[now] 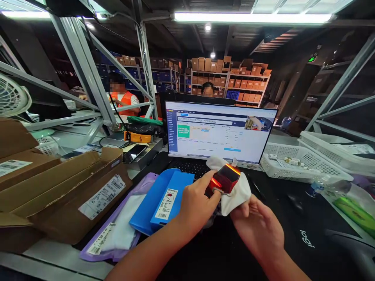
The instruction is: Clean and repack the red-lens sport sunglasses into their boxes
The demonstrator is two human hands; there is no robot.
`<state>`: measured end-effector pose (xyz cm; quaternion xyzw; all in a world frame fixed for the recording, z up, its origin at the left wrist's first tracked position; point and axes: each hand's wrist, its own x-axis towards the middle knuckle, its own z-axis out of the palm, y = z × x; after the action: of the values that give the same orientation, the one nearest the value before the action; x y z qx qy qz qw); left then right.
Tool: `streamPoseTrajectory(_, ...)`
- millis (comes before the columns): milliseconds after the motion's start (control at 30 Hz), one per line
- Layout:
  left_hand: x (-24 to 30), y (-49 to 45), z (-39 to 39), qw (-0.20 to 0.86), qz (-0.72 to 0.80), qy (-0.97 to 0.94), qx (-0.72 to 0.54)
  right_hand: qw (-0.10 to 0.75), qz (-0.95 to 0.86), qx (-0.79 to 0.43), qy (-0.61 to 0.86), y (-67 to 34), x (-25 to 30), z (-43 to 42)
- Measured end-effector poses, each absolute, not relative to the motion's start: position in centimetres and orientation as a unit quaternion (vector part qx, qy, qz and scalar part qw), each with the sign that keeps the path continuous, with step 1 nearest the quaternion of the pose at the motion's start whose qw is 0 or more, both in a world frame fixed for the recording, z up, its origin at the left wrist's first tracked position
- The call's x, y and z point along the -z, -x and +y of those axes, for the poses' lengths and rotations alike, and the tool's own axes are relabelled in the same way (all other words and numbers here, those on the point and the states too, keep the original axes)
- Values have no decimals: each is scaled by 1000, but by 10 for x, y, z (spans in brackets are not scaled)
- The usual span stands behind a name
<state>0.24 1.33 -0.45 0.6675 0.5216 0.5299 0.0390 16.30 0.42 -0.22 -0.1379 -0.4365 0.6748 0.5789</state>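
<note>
My left grip (pixel 199 207) and right grip (pixel 258 230) hold a cloth-wrapped device (pixel 225 187) above the tabletop (pixel 49 265), just in front of a laptop (pixel 218 130) and its keyboard (pixel 190 168). To my left, a cardboard box (pixel 73 195) sits on the tabletop, with a labelled mailer bag (pixel 113 230) beside it. A plastic pouch (pixel 161 201) lies partly over that bag, between it and my left grip. Right of the laptop, a plastic basket (pixel 295 164) holds small bottles, and another basket (pixel 331 150) sits behind it. Beyond the laptop, a co-worker (pixel 124 99) stands left of shelves stacked with cartons (pixel 231 78).
</note>
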Motion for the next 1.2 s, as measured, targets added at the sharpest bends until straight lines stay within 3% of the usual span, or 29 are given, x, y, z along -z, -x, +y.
streamPoseTrajectory(100, 6, -2, 8, -4, 509, -678, -530, 566, -508, -629, 162, -164, 13, 7)
streamPoseTrajectory(367, 17, -7, 0, -110, 428, -735, -515, 728, -530, -302, 313, -146, 26, 9)
streamPoseTrajectory(500, 20, -8, 1, -138, 405, -751, -502, 714, -521, -312, 349, -144, 27, 9)
streamPoseTrajectory(767, 18, -13, 7, -73, 325, -802, -495, 726, -407, -474, 288, -169, 2, 25)
streamPoseTrajectory(1033, 25, -10, 9, -11, 405, -761, -507, 757, -444, -312, 364, -132, 38, 7)
streamPoseTrajectory(1200, 26, -7, 13, 5, 408, -752, -517, 696, -504, -340, 381, -137, 36, 12)
